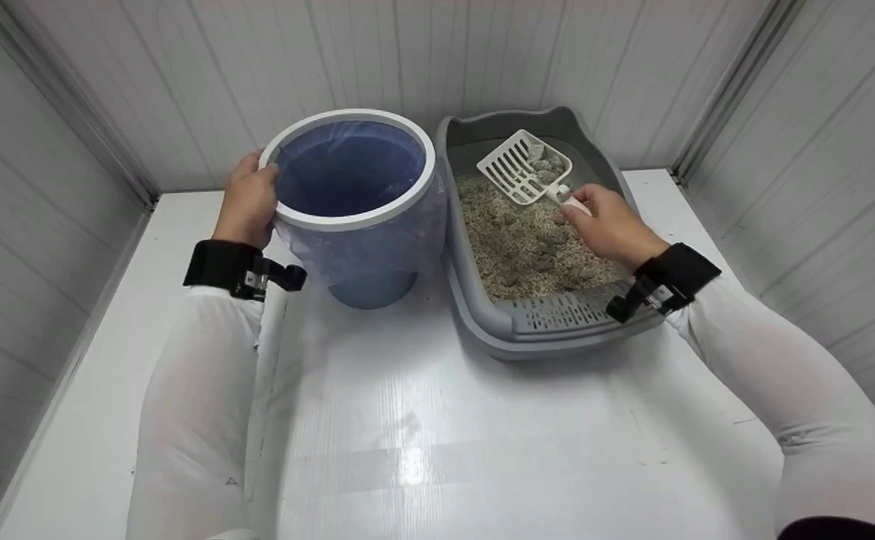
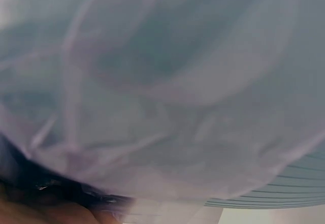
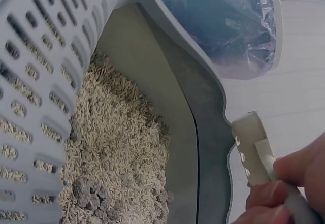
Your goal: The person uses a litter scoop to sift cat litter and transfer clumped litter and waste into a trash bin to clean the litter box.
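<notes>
On the white desk [image 1: 407,435], the blue round plastic bin [image 1: 355,217] with a white rim, lined with a thin clear plastic bag [image 1: 407,240], stands at about 11 o'clock from the desk's middle. The grey plastic litter tray [image 1: 482,315] sits just beside it at about 1 o'clock, the two touching or nearly so.

The left hand [image 1: 248,201] grips the bin's white rim at its 9 o'clock side, thumb hooked over the edge and fingers curled round the outside. The left wrist view shows only the crinkled clear bag [image 2: 162,92] pressed close to the lens, with the blurred hand [image 2: 45,211] at the lower edge.

The right hand [image 1: 611,225] is closed round the handle of the white slotted plastic scoop [image 1: 525,166], fingers and thumb pinching it. The scoop is raised above the far half of the tray, tilted, at about 12 o'clock from the hand, and carries several grey clumps [image 1: 546,163]. Below it lies beige pellet litter [image 1: 516,240] with more grey clumps scattered among the pellets. In the right wrist view the fingers [image 3: 284,188] clasp the scoop's handle [image 3: 254,148] at the lower right, with the tray's grey wall [image 3: 203,112] and pellet litter [image 3: 122,148] at 9 o'clock from them, and the bagged bin [image 3: 223,26] at 12 o'clock.

Both forearms wear white sleeves [image 1: 197,390] and black wrist straps [image 1: 220,264]. Pale ribbed wall panels [image 1: 482,60] close in the desk on three sides.
</notes>
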